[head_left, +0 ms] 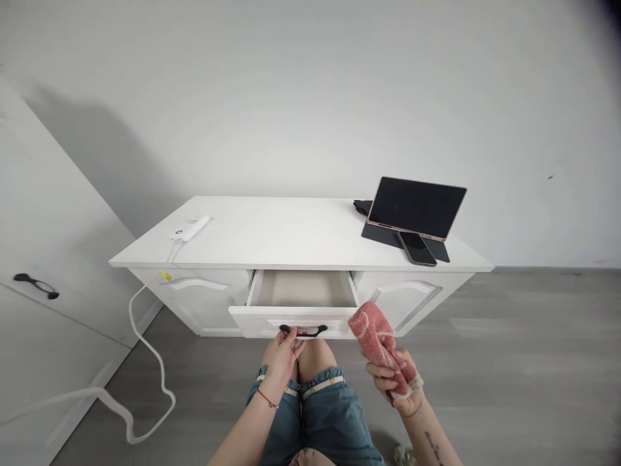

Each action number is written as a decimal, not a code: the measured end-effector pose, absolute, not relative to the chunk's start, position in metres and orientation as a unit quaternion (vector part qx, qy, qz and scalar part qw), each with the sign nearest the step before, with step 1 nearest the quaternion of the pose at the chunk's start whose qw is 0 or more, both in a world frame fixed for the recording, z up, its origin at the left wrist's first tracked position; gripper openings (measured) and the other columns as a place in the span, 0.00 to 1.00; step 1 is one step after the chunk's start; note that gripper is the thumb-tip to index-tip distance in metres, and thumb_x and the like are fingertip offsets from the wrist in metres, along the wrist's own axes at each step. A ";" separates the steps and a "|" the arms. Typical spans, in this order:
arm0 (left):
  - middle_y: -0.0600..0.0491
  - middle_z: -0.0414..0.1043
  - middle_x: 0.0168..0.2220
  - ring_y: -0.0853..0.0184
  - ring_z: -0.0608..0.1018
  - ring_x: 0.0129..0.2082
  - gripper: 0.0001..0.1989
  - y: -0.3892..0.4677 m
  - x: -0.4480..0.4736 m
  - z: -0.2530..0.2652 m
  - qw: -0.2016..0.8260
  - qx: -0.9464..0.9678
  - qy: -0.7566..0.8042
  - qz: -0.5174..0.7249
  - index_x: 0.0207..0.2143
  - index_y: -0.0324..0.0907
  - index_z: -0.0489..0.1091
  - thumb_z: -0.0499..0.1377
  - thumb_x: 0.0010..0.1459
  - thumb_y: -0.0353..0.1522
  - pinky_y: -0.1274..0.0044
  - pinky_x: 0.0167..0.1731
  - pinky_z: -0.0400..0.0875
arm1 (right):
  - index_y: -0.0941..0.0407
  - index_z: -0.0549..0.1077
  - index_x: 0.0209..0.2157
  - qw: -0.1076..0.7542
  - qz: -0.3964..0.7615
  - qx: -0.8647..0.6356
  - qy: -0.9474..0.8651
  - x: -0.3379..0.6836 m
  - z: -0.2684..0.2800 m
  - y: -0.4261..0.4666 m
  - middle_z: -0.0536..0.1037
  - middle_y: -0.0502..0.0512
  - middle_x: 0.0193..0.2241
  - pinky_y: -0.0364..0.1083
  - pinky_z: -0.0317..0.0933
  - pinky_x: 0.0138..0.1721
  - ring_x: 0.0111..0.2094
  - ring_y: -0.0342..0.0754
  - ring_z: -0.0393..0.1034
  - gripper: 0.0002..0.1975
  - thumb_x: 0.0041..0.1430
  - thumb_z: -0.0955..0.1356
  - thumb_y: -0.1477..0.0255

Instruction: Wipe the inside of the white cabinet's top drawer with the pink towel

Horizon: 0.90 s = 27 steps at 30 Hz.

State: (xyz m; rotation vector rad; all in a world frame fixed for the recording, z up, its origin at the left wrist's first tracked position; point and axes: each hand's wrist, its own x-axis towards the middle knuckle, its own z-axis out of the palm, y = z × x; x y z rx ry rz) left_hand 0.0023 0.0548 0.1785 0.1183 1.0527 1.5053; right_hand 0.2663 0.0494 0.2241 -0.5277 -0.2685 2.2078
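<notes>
My left hand [286, 351] is at the black drawer handle [310, 332], its fingers hooked round the left part of the bar. The white drawer [242, 318] stands pulled out from the cabinet, and its bare beige bottom shows. To the right of the drawer front, my right hand [400, 382] grips a pink cloth [376, 340] with pale lines on it. The cloth is bunched up, and its upper end reaches close to the drawer's right corner.
On the white cabinet top [281, 230] are a tablet [417, 207] on a dark stand, a phone [417, 248] and a black item [361, 207]. At the left lies a white device [191, 229] with a white cord [160, 366] hanging to the floor. A white cupboard [48, 213] stands left.
</notes>
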 end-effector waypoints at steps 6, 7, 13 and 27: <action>0.54 0.77 0.29 0.68 0.80 0.32 0.12 0.019 0.011 0.176 0.599 0.040 0.447 0.664 0.30 0.41 0.70 0.70 0.46 0.31 0.71 0.41 0.76 | 0.54 0.65 0.25 0.389 0.846 -0.281 -0.232 0.267 0.278 0.059 0.60 0.45 0.18 0.39 0.54 0.19 0.20 0.39 0.55 0.14 0.41 0.73 0.65; 0.54 0.77 0.29 0.67 0.80 0.33 0.12 0.012 0.013 0.176 0.599 0.040 0.445 0.665 0.30 0.42 0.70 0.70 0.46 0.31 0.71 0.42 0.76 | 0.54 0.66 0.27 0.385 0.832 -0.300 -0.263 0.266 0.288 0.063 0.63 0.46 0.19 0.40 0.56 0.20 0.21 0.40 0.58 0.14 0.42 0.73 0.64; 0.52 0.75 0.31 0.65 0.79 0.37 0.10 -0.020 0.017 0.177 0.601 0.028 0.465 0.649 0.29 0.42 0.71 0.70 0.46 0.33 0.71 0.44 0.74 | 0.56 0.68 0.47 0.312 0.722 -0.433 -0.440 0.232 0.334 0.101 0.76 0.53 0.33 0.41 0.59 0.23 0.27 0.44 0.68 0.26 0.47 0.75 0.66; 0.52 0.72 0.29 0.65 0.75 0.30 0.13 -0.025 0.015 0.175 0.603 0.012 0.484 0.634 0.21 0.46 0.65 0.69 0.44 0.31 0.71 0.41 0.69 | 0.51 0.68 0.58 -0.003 0.343 -0.192 -0.919 0.085 0.257 0.155 0.65 0.63 0.59 0.58 0.55 0.56 0.59 0.62 0.58 0.33 0.49 0.74 0.67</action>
